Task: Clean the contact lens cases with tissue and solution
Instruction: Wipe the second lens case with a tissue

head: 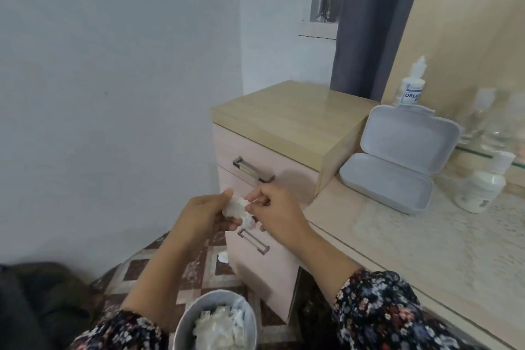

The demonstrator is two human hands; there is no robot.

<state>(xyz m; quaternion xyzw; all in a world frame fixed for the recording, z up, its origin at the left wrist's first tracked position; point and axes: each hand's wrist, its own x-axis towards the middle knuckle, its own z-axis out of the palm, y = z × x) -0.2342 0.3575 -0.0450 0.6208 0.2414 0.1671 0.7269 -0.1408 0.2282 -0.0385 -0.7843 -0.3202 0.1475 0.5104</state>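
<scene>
Before drawers [255, 162], both hands [204, 213] pinch crumpled white tissue [237, 207]

Two bottles [410, 85] [483, 187]; one bin [181, 324]

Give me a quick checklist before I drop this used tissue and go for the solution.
1. Crumpled white tissue held in both hands, left hand and right hand: ok.
2. Round grey waste bin below the hands, already holding tissue: ok.
3. White solution bottle with blue label upright on the beige countertop, cap on: ok.
4. Open pale grey hinged plastic box not blocking the bottle: not ok, it stands in front.
5. Lens case inside the tissue: cannot tell.
</scene>
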